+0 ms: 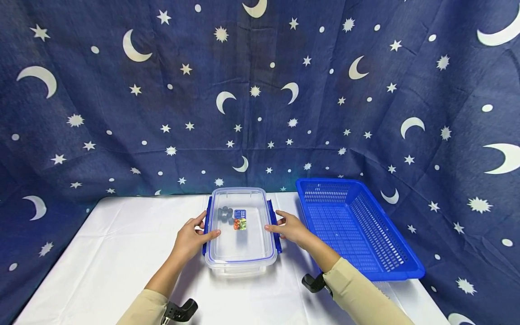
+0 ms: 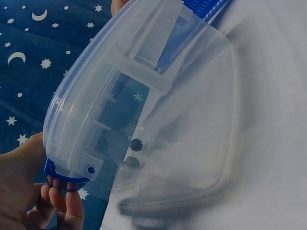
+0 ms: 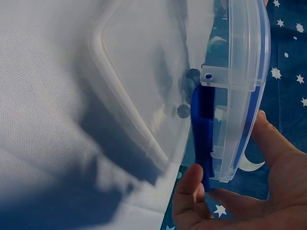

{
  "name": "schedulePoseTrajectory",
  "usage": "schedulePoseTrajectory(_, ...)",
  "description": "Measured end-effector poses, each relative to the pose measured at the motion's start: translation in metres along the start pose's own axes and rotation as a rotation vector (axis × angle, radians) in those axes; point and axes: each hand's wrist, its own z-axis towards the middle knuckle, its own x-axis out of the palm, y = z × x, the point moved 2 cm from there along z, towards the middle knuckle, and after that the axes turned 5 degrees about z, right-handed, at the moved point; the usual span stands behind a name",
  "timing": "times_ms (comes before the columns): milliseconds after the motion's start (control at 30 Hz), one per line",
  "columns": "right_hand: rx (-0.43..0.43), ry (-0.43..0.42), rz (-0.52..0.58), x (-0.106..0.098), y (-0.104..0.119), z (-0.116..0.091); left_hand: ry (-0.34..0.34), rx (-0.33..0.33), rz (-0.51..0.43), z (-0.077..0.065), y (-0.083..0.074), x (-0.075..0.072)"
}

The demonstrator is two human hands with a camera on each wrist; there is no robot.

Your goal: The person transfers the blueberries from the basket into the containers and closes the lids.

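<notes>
A clear plastic food container point(image 1: 253, 246) with a clear lid stands on the white table. Blue latches run along its two long sides, and a colourful label point(image 1: 240, 220) is on the lid. Through the plastic show several small dark round pieces point(image 1: 225, 215). At the left side my left hand point(image 1: 190, 238) grips the container, thumb on the lid and fingers curled under the left latch point(image 2: 64, 173). Opposite, my right hand point(image 1: 290, 229) pinches the edge, its thumb over the lid rim and its fingers at the right latch point(image 3: 203, 132), which angles outward.
A blue perforated plastic basket point(image 1: 400, 234) stands on the right of the white-covered table point(image 1: 109, 243). Behind hangs a dark blue cloth point(image 1: 195, 104) with moons and stars. A black wrist device point(image 1: 182, 310) is on the left forearm, another point(image 1: 313, 283) on the right.
</notes>
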Motion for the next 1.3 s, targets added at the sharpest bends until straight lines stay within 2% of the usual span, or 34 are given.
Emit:
schedulePoseTrajectory(233,-0.081,-0.035,-0.047,0.0004,0.002,0.0018,-0.004,0.03,-0.012,-0.0014,-0.0017,0.0015)
schedulePoseTrajectory(400,-0.14,-0.041,-0.022,0.0012,0.0042,0.0028,-0.007,0.024,-0.012,-0.0027,-0.003,0.0022)
schedulePoseTrajectory(767,-0.138,-0.033,0.024,0.0017,0.0039,0.0039,0.01,0.008,-0.038,-0.0041,-0.0021,0.0028)
schedulePoseTrajectory(1067,-0.148,-0.018,0.037,0.0014,0.0034,0.0019,0.029,-0.038,-0.073,-0.0041,0.0003,0.0042)
schedulePoseTrajectory(1300,-0.152,-0.006,0.067,0.0008,0.0047,0.0038,0.026,-0.028,-0.075,-0.0003,0.0009,0.0039)
